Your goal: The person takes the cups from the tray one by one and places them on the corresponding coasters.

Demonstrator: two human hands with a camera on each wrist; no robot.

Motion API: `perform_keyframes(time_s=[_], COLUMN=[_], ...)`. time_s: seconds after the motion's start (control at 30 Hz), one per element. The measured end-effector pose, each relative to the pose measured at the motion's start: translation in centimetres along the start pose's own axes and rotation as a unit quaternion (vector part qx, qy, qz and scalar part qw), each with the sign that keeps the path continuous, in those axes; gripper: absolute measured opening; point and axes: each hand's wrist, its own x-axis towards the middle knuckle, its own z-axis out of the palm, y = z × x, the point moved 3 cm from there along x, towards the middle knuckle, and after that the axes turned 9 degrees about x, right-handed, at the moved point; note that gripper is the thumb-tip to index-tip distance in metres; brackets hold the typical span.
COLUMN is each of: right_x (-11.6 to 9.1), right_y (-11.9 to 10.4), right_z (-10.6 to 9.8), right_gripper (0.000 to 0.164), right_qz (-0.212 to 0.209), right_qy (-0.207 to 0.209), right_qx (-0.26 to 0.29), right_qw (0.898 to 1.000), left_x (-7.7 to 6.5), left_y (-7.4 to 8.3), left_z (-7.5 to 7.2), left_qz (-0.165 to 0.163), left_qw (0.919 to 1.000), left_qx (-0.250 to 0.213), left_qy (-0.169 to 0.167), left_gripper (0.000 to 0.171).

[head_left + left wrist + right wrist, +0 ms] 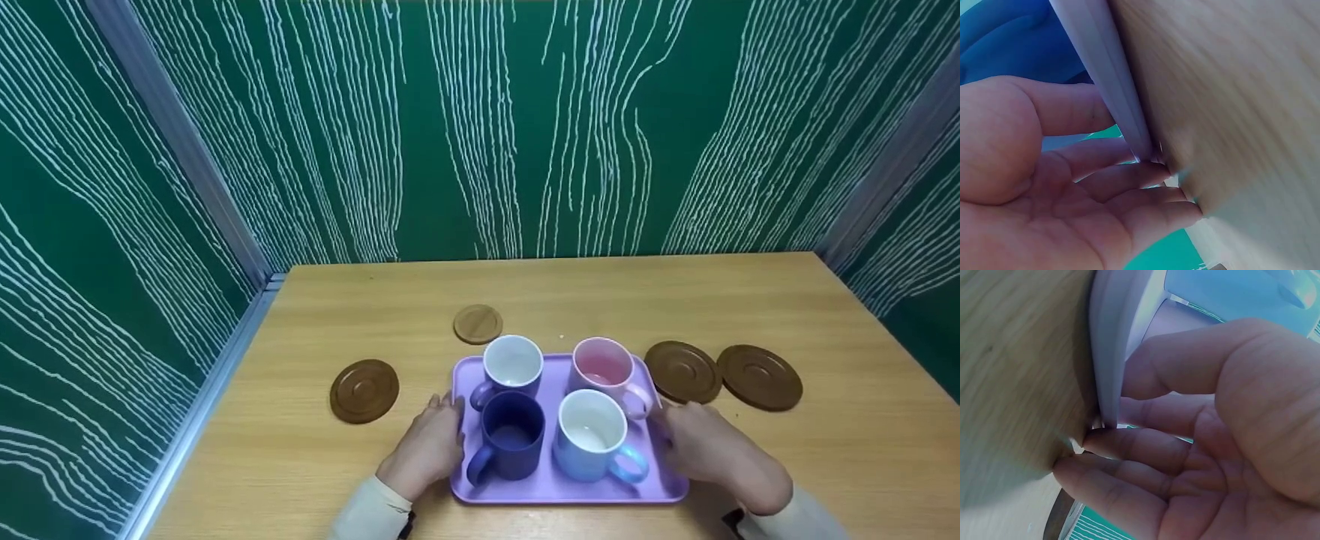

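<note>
A lilac tray (555,491) lies near the table's front with mugs on it. At front left is a navy mug (514,454), and behind it a mug with a pale inside (513,364). A pink mug (602,364) stands back right, a pale blue mug (583,459) front right. My left hand (431,442) grips the tray's left side, thumb (1078,109) against the rim and fingertips low at its edge. On the opposite side my right hand (701,439) holds the rim likewise, thumb (1154,365) at its upper edge, lower fingertips touching the wood.
One brown round coaster (364,391) lies left of the tray. Two more, a brown coaster (682,371) close by the tray's right corner and another brown coaster (760,377), sit at the right. A smaller light coaster (478,324) lies behind. Green patterned panels (465,150) enclose the table.
</note>
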Motion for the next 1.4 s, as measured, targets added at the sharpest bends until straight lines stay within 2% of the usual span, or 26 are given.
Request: perform_keyframes(time_s=[0.17,0.27,0.53,0.8,0.97,1.03,1.1,1.2,1.23,1.4], right_x=[-0.1,-0.1,-0.2,-0.2,-0.5,-0.7,-0.9,-1.0,-1.0,-0.3], right_y=[-0.2,-0.2,0.0,-0.1,-0.1,0.1,0.3,0.9,1.1,1.9], right_z=[0.0,-0.1,-0.2,-0.6,-2.1,-3.0,-4.0,-5.3,-5.6,-5.7], right_gripper=[0.021,0.023,0.022,0.021,0.019,0.018,0.027,0.045,0.051,0.059], right_qz=[-0.064,-0.084,-0.057,-0.024,-0.023,0.0,0.035,0.065,0.059,0.026], right_qy=[0.037,0.051,0.038,0.006,-0.012,-0.014,-0.015,-0.001,0.01,0.063], right_qx=[-0.026,-0.033,-0.02,0.01,0.017,0.017,0.012,0.003,-0.001,-0.005], right_qw=[0.997,0.995,0.997,1.0,1.0,1.0,0.999,0.998,0.998,0.998], left_x=[-0.1,0.0,0.1,0.0,-0.1,-0.1,-0.1,-0.1,-0.1,0.1], left_y=[0.1,0.1,0.1,0.2,0.0,0.0,-0.2,-0.3,-0.3,-0.2], left_z=[0.1,0.1,0.0,-0.4,-0.1,0.0,0.1,0.1,0.1,0.0], left_qz=[0.026,0.034,0.03,0.039,0.035,0.034,0.036,0.038,0.04,0.038], left_qw=[0.9989,0.9982,0.9988,0.9977,0.9985,0.9987,0.9986,0.9984,0.9983,0.9984], left_qx=[0.024,0.031,0.025,0.032,0.023,0.02,0.02,0.022,0.023,0.026], left_qy=[0.029,0.038,0.031,0.046,0.036,0.033,0.034,0.036,0.037,0.033], left_gripper=[0.047,0.046,0.046,0.045,0.045,0.045,0.045,0.045,0.045,0.046])
